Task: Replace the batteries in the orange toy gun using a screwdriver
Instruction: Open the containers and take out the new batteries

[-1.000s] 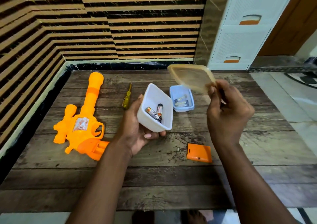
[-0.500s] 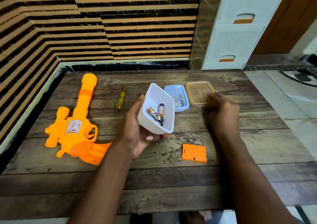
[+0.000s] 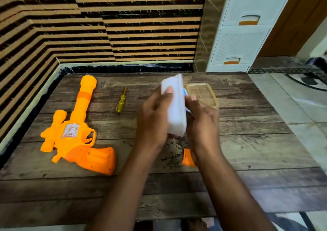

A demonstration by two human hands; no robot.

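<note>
My left hand point(image 3: 154, 117) grips a white plastic container point(image 3: 176, 110) and holds it tipped on its side above the table, opening turned right. My right hand point(image 3: 203, 124) is cupped against that opening, back toward the camera, thumb at the rim. The batteries inside are hidden. The orange toy gun point(image 3: 76, 133) lies at the left with its grip compartment uncovered. A yellow-handled screwdriver point(image 3: 121, 100) lies between the gun and my hands. The orange battery cover point(image 3: 187, 158) shows partly under my right wrist.
A clear amber lid point(image 3: 201, 96) lies flat behind my right hand. A sliver of a blue container point(image 3: 185, 92) peeks out between the white container and the lid. The wooden table point(image 3: 256, 142) meets a striped wall at the left and back; a white drawer cabinet point(image 3: 242, 36) stands beyond.
My right hand set the amber lid down on the table, then came to the white container. My left hand tipped the container over toward the right hand, hiding the batteries.
</note>
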